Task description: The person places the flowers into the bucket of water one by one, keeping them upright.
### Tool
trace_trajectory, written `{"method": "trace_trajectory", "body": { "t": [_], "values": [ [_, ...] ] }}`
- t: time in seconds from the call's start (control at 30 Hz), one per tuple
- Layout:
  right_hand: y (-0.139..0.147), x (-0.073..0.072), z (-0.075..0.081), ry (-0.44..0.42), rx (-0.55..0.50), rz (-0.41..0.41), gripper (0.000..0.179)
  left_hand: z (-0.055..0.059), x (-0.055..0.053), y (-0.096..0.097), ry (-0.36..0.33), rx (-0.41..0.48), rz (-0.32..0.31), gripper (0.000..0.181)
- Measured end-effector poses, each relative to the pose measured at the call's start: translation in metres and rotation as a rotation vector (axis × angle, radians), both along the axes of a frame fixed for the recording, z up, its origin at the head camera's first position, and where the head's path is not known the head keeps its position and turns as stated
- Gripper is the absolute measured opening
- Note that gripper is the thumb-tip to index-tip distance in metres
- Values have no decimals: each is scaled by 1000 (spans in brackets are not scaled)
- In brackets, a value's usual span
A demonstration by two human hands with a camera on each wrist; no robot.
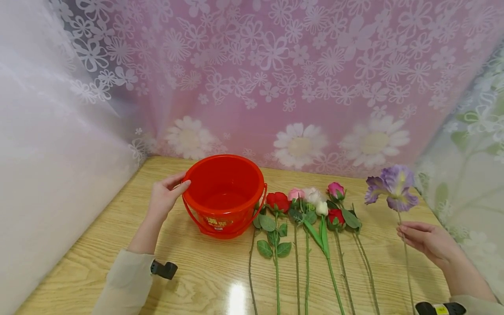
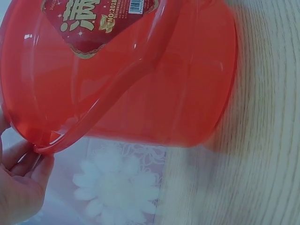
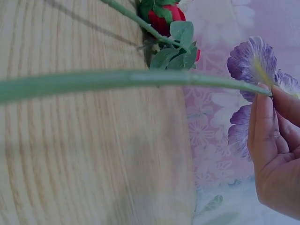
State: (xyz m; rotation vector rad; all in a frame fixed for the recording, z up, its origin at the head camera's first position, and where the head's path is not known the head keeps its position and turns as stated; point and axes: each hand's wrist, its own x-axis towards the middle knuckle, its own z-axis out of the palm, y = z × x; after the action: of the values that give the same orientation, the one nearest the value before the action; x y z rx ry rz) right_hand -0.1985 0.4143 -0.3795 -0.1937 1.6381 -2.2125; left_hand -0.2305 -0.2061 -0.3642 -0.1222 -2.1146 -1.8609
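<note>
A red plastic bucket (image 1: 224, 210) stands upright on the left half of the wooden table, its handle hanging down across the front. My left hand (image 1: 167, 194) grips its rim on the left side, thumb over the edge, fingers outside near the handle joint in the left wrist view. On the right, my right hand (image 1: 431, 245) pinches the stem of a purple iris (image 1: 393, 188) between thumb and fingertips, just below the bloom. The flower is held upright, and its green stem (image 3: 126, 79) runs across the right wrist view.
Several artificial flowers lie in a row right of the bucket, blooms toward the back: a red rose (image 1: 278, 201), a pink flower (image 1: 296, 194), a white tulip (image 1: 322, 208), another red rose (image 1: 336, 216) and a magenta rose (image 1: 336, 190). A floral curtain (image 1: 252, 87) hangs behind the table.
</note>
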Motion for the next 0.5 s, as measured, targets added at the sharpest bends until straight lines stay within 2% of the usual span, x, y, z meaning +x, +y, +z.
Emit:
{"method": "trace_trajectory", "body": {
  "t": [0.1, 0.33, 0.5],
  "values": [
    [-5, 0, 4, 0, 3, -6, 31, 1, 1, 0, 0, 5, -4, 39],
    [-18, 0, 14, 24, -68, -6, 31, 1, 1, 1, 6, 8, -9, 38],
    [-29, 1, 20, 58, -67, -35, 31, 1, 1, 1, 10, -1, -7, 38]
  ]
}}
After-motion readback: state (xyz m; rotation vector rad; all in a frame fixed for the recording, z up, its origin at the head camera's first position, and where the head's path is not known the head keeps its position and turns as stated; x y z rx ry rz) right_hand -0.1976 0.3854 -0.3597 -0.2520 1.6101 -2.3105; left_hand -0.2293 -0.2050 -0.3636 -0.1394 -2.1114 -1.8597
